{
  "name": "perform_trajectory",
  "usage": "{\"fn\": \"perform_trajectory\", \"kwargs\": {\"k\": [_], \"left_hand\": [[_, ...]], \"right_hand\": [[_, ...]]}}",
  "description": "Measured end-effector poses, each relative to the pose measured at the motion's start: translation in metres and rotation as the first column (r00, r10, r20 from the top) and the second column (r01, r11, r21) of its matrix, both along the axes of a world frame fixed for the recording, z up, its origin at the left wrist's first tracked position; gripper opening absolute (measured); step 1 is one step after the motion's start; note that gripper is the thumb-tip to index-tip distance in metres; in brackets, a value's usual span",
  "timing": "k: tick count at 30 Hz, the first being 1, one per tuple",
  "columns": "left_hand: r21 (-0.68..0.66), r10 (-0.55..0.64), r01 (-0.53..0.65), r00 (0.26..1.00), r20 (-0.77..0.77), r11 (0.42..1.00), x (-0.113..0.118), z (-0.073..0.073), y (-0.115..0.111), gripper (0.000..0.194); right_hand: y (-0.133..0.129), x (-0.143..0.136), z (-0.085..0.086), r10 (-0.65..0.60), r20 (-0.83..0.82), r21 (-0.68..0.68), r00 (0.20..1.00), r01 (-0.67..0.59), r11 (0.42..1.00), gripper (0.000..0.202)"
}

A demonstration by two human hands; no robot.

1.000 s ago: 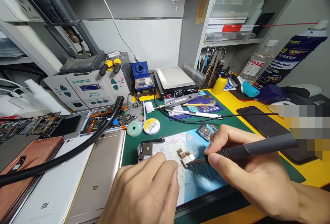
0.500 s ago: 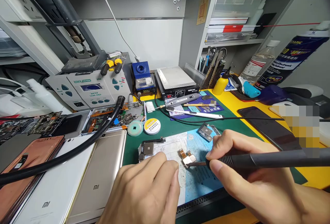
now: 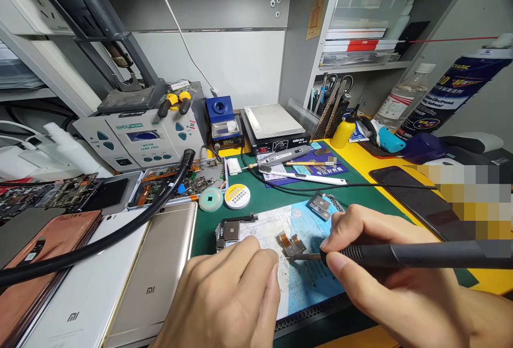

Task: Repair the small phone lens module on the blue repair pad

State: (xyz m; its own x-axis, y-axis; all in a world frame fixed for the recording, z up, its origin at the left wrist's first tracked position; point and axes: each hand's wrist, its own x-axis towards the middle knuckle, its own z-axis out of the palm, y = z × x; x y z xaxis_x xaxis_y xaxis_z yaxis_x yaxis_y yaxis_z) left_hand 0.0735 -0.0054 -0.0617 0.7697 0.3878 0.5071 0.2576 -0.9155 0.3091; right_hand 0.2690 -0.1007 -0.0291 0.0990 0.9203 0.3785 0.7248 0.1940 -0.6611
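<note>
On the mat [image 3: 320, 286], the module [image 3: 295, 247] lies between your hands. Your right hand [image 3: 404, 294] clamps the iron [image 3: 385, 253]; your left hand [image 3: 228, 289] is closed, contents hidden. Probably light, with fragile ribbons [image 3: 284, 239]: hold its edges.

The handle of the black soldering iron [image 3: 385, 253] is showing a matt plastic surface with a ribbed grip; its tip is presenting dull, darkened metal. The small module [image 3: 295, 247] is exhibiting dull grey metal and coppery, satin flex strips. The gold phone [image 3: 154, 278] is displaying a smooth, satin, metallic-looking back, and the white phone [image 3: 86, 278] is showing a smooth, softly shining one. The black hose [image 3: 120, 238] is reflecting light along a smooth, rubbery surface. The hot plate [image 3: 274, 120] is presenting a flat, pale metal top with faint smudges. The green mat [image 3: 208, 230] is appearing matt, whereas the dark phone [image 3: 417, 198] is exhibiting a glossy, glass-like face.
</note>
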Motion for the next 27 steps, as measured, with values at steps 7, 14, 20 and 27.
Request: {"fn": "perform_trajectory", "kwargs": {"k": [7,14,20,27], "left_hand": [[0.004,-0.01,0.011,1.0,-0.006,1.0,-0.001,-0.0012,-0.0002,0.014],[0.009,0.007,-0.006,1.0,-0.004,1.0,-0.0006,-0.0008,-0.0001,0.014],[-0.007,0.023,-0.023,1.0,-0.004,1.0,-0.0014,-0.0016,0.0004,0.012],[-0.024,0.068,-0.068,0.998,0.005,0.997,-0.0007,-0.0009,0.0009,0.009]], "right_hand": [[-0.0002,-0.001,-0.0007,-0.032,-0.08,0.026,0.996,0.034,0.999,0.015],[0.0039,-0.0035,-0.0062,-0.139,-0.323,-0.032,0.936,0.136,0.99,0.015],[0.0067,-0.0004,-0.0056,-0.13,-0.43,-0.076,0.894,0.108,0.991,0.017],[0.0085,-0.0004,-0.0089,-0.201,-0.578,-0.123,0.791,0.159,0.98,0.011]]}}
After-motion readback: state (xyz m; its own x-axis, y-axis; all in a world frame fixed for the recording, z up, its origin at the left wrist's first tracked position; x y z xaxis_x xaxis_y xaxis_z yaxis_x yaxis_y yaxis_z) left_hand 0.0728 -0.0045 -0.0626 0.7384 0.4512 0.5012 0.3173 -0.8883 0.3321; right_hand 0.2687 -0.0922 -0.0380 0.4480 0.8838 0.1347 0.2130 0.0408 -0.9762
